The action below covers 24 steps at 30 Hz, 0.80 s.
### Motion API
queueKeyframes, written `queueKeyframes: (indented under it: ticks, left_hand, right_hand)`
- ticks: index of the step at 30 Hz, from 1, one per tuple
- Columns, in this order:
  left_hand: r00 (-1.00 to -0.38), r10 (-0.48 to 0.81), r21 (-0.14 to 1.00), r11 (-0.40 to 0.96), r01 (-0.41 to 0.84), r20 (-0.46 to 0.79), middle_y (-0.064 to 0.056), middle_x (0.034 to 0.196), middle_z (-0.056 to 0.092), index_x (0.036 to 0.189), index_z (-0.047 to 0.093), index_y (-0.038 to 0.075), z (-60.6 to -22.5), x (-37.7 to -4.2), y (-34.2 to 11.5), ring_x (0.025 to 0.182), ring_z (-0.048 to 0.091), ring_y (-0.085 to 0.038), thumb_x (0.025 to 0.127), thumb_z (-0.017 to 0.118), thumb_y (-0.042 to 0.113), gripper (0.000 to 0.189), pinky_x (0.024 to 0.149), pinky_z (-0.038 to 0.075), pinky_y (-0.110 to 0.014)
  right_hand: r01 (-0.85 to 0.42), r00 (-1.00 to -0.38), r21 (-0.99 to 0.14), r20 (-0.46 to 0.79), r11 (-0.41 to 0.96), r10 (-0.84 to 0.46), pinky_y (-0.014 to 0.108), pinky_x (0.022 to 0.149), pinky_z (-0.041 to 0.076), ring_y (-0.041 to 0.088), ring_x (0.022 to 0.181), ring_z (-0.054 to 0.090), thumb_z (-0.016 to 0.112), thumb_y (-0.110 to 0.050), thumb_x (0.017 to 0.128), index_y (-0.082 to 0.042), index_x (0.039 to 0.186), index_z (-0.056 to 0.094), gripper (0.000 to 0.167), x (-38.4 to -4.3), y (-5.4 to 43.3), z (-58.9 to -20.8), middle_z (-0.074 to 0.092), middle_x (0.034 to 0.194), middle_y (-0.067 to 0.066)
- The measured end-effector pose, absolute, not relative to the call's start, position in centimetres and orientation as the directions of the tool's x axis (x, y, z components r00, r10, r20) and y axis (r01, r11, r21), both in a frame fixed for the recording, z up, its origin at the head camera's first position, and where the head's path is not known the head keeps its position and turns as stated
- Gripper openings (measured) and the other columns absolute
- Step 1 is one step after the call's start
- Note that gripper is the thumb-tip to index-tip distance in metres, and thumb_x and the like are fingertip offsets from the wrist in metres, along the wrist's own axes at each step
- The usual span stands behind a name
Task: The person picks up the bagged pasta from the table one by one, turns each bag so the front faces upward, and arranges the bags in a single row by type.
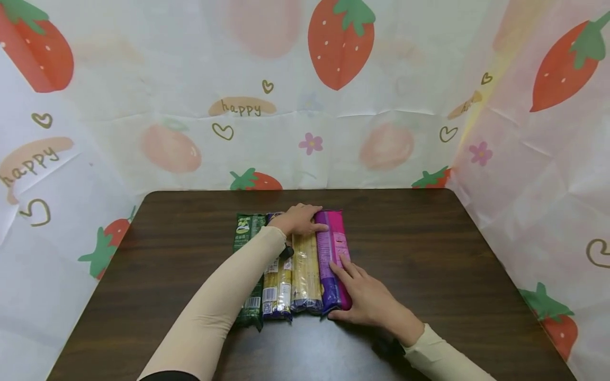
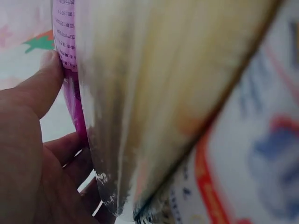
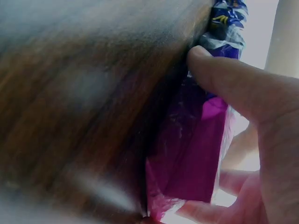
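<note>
Item, packs: four, lying side by side on a dark wood-grain table [image 1: 429, 248], their long sides close together, ends pointing toward and away from the person.

1. Green pack [image 1: 250, 231], leftmost, partly under the left forearm; a barcode near its near end.
2. Second pack [image 1: 270, 296], yellowish contents, white labels and a barcode.
3. Third pack [image 1: 305, 275], clear film over pale yellow contents, blue at the near end.
4. Pink pack [image 1: 338, 238], rightmost, purple along its left side, directly beside the third.

Item, left hand [image 1: 299, 220]: reaches over the far ends of the middle packs. My left wrist view gives me the thumb against the purple side of the pink pack, fingers spread around the far end; I record a loose touch, nothing clenched.

Item, right hand [image 1: 366, 297]: grasps the near end of the pink pack, thumb at the end, fingertips on the top face.

Item, sleeves: cream, one per arm; I note a small black device [image 1: 286, 252] at the left wrist.

Item, backdrop [image 1: 286, 153]: white sheeting with strawberries, hearts and "happy" lettering.
</note>
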<state>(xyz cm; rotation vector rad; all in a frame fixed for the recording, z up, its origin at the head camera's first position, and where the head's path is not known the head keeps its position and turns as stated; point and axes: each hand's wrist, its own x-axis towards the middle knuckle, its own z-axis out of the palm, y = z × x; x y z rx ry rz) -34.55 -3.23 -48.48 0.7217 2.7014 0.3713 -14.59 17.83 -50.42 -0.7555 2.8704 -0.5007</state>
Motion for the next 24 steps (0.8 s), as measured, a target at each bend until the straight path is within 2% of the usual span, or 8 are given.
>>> queueKeyframes:
  ticks: [6,9,14,18,24]
  left_hand:
    - [-0.823,0.516,0.359,0.834,0.42,-0.236,-0.015,0.16,0.05,0.165,0.042,0.009,-48.5,-34.5,-2.9,0.15,0.045,-0.035,0.107,0.063,0.054,0.076,0.124,0.038,-0.049]
    - [-0.821,0.521,0.383,0.825,0.415,-0.234,-0.016,0.156,0.052,0.163,0.044,0.008,-48.2,-34.4,-2.9,0.146,0.049,-0.034,0.107,0.065,0.052,0.075,0.122,0.041,-0.049]
    - [-0.811,0.531,0.421,0.812,0.404,-0.246,-0.017,0.154,0.053,0.162,0.045,0.006,-47.6,-34.2,-3.0,0.144,0.051,-0.033,0.106,0.067,0.048,0.073,0.122,0.042,-0.047]
    - [-0.805,0.533,0.427,0.811,0.399,-0.261,-0.018,0.156,0.051,0.162,0.043,0.005,-47.6,-34.4,-2.9,0.144,0.051,-0.032,0.108,0.066,0.046,0.072,0.122,0.041,-0.046]
    - [-0.792,0.559,0.454,0.787,0.417,-0.243,-0.02,0.153,0.052,0.16,0.045,0.002,-47.7,-34.5,-3.1,0.141,0.051,-0.034,0.108,0.066,0.045,0.071,0.12,0.043,-0.046]
  right_hand:
    - [-0.423,-0.885,-0.324,-0.053,0.846,-0.462,0.064,0.095,0.058,0.049,0.144,0.05,0.093,-0.058,0.08,-0.012,0.167,0.04,0.112,-14.6,17.2,-50.0,0.032,0.172,0.024]
    - [-0.419,-0.887,-0.329,-0.051,0.846,-0.459,0.065,0.095,0.058,0.051,0.141,0.052,0.095,-0.054,0.079,-0.016,0.169,0.037,0.113,-14.8,17.1,-49.9,0.034,0.17,0.026]
    - [-0.426,-0.879,-0.349,-0.058,0.834,-0.473,0.066,0.098,0.057,0.055,0.137,0.054,0.097,-0.044,0.079,-0.023,0.17,0.036,0.111,-15.2,17.2,-49.7,0.035,0.168,0.03]
    - [-0.433,-0.872,-0.372,-0.058,0.821,-0.486,0.064,0.102,0.056,0.055,0.136,0.055,0.096,-0.042,0.078,-0.021,0.166,0.045,0.104,-15.5,17.7,-49.7,0.034,0.168,0.03]
    - [-0.442,-0.856,-0.455,-0.042,0.773,-0.515,0.062,0.108,0.053,0.052,0.141,0.052,0.095,-0.04,0.079,-0.016,0.163,0.049,0.099,-15.9,19.2,-50.2,0.035,0.169,0.028]
